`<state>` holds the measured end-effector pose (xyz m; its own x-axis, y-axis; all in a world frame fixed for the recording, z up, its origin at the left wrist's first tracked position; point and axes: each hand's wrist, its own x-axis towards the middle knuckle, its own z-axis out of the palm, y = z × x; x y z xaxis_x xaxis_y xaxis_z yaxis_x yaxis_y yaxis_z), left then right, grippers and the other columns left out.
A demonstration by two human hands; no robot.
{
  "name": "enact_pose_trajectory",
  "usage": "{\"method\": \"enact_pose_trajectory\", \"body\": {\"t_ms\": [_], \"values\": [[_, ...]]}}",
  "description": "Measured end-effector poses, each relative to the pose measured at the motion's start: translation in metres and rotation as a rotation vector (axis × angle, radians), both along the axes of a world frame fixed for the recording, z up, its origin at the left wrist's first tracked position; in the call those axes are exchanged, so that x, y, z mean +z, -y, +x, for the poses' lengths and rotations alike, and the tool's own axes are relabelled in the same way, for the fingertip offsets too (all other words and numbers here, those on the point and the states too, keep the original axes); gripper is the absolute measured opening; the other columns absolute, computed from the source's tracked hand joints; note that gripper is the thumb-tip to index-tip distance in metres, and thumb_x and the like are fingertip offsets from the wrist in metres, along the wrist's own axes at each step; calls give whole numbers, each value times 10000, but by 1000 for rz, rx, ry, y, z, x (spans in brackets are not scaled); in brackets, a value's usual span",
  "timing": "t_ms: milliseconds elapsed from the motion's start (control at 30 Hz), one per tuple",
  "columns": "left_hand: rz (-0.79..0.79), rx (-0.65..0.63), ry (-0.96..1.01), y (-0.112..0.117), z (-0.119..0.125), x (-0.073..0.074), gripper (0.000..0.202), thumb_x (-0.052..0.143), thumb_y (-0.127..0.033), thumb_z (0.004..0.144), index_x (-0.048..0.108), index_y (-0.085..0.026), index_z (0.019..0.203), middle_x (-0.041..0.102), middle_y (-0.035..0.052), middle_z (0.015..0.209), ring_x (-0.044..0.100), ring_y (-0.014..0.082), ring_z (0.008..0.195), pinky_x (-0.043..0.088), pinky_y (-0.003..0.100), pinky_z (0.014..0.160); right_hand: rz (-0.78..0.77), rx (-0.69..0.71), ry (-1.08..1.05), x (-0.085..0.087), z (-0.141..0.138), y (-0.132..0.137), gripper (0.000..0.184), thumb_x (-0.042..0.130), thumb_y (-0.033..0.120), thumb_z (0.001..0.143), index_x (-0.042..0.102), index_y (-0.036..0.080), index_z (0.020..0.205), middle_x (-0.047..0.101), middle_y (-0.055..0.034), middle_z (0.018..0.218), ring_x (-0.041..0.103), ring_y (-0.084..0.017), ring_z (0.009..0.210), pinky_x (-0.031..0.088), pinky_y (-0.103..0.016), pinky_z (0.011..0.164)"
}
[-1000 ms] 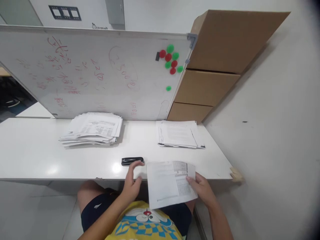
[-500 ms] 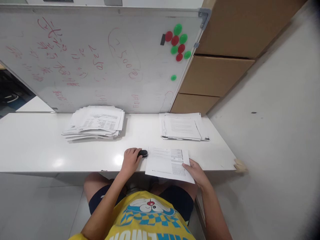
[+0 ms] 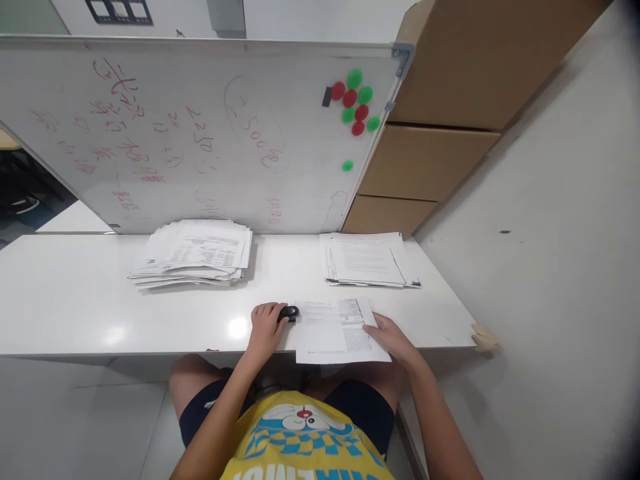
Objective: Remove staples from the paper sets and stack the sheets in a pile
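My left hand [image 3: 267, 325] is closed around a small black stapler [image 3: 289, 313] on the white table, its nose pointing right. In my right hand [image 3: 393, 337] is a printed paper sheet [image 3: 325, 333], pinched at its right edge with the thumb on top. Whether it is one sheet or a few together, I cannot tell. The paper's upper left corner meets the stapler's nose; whether it lies between the jaws is too small to make out. Its lower edge hangs over the table's front edge.
A thick stack of papers [image 3: 200, 250] lies at the back left of the table [image 3: 65, 293], a thinner pile [image 3: 363, 260] at the back right. Behind stands a whiteboard [image 3: 300, 60] with red writing and round magnets. Cardboard boxes [image 3: 425, 163] and a wall [image 3: 550, 280] bound the right side.
The paper has turned slightly, its lower edge now more level, and its upper left corner sits at the stapler's nose. Both hands keep their hold. The view has tilted up a little.
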<state>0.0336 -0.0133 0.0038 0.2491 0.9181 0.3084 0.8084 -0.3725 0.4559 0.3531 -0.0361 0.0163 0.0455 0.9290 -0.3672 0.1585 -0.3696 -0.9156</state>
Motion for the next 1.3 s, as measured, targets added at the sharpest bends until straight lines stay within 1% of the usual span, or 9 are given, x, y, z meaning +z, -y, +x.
{"method": "enact_pose_trajectory", "body": {"t_ms": [200,333,600,733,867,1000,1067,1133,1300], "values": [[16,-11,-45,3,2,-1,280,479,-286,920,569,-209,1174,636,99,1089,549,255,1028,380,438,904,20,85,4,6,-16,-3,383,648,277,705,697,189,1075,737,-73,1038,679,-305,951,528,-444,845],[79,-28,-124,2,1,-2,276,481,-258,919,565,-195,1174,643,101,1086,553,256,1006,402,427,888,-26,73,10,5,-22,-2,398,632,287,725,677,171,1103,726,-93,1069,677,-297,973,528,-435,855],[170,-271,-351,-19,-9,-6,236,493,-200,909,562,-141,1127,636,115,1023,578,256,922,469,404,799,-53,12,-70,-14,-17,-3,433,625,307,747,653,184,1161,730,-87,1055,683,-296,950,537,-426,831],[211,-308,-331,-23,-12,-7,255,469,-225,929,553,-129,1149,638,121,1020,593,248,897,492,396,781,-70,-5,-44,-12,-23,-6,418,606,273,733,671,179,1136,733,-81,1045,691,-276,904,535,-409,824],[301,-309,-242,-21,-13,-3,362,467,-232,933,487,-147,1284,647,126,1069,603,247,963,509,399,831,-27,-16,0,-4,-14,-13,387,624,265,698,703,168,1064,742,-84,1009,688,-277,903,532,-404,828],[322,-226,-176,-27,-30,13,501,508,-264,913,389,-188,1394,583,137,1248,524,274,1183,473,429,961,54,-147,108,7,33,-44,416,608,283,688,689,154,1075,750,-77,949,689,-274,888,534,-389,810],[352,-151,-187,-40,-52,24,492,506,-259,909,405,-202,1387,573,132,1271,500,281,1223,445,445,998,138,-264,219,12,62,-73,423,582,280,692,679,144,1080,747,-80,955,685,-266,903,527,-371,818],[380,-62,-240,-59,-81,32,455,484,-250,911,445,-210,1363,573,128,1285,485,295,1245,418,463,1013,207,-296,355,13,85,-106,419,538,256,706,671,138,1085,737,-90,999,678,-258,918,523,-358,817],[375,143,-377,-99,-147,34,496,410,-358,931,432,-169,1390,456,167,1424,355,362,1350,347,512,1018,232,-292,669,6,99,-170,427,448,204,738,652,121,1104,699,-147,1046,640,-271,952,493,-381,849]]}}
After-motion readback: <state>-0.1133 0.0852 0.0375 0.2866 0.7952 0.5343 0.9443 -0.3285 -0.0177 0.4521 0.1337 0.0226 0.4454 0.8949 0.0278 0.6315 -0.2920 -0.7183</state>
